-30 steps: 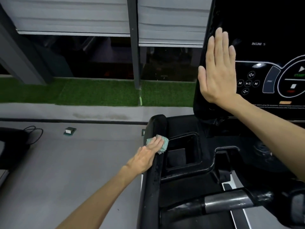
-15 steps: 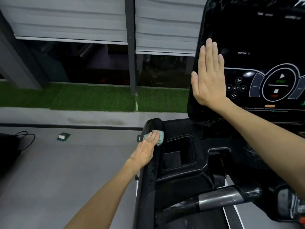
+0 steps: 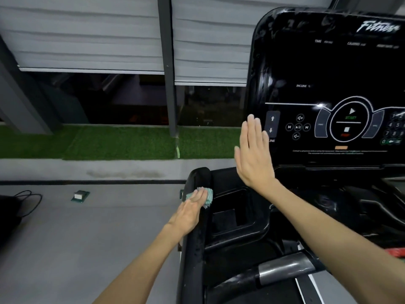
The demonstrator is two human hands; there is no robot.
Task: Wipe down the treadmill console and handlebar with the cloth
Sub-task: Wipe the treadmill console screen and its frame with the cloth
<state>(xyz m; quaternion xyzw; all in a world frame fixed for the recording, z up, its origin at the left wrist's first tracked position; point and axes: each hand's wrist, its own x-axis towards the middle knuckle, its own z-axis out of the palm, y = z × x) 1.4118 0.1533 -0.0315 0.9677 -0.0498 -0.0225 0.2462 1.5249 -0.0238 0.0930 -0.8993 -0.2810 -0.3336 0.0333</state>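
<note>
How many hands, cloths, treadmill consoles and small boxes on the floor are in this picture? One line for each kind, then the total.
Hands: 2 (left hand, right hand)
Cloths: 1 (teal cloth)
Consoles: 1 (black console)
Boxes: 1 (small box)
Total: 5

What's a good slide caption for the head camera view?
Left hand presses green cloth on treadmill side rail; flat right hand raised at the console edge.

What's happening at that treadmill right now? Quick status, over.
Left hand flat, pressing cloth onto side rail. Right hand open, flat at console edge. Nothing in the way.
</note>
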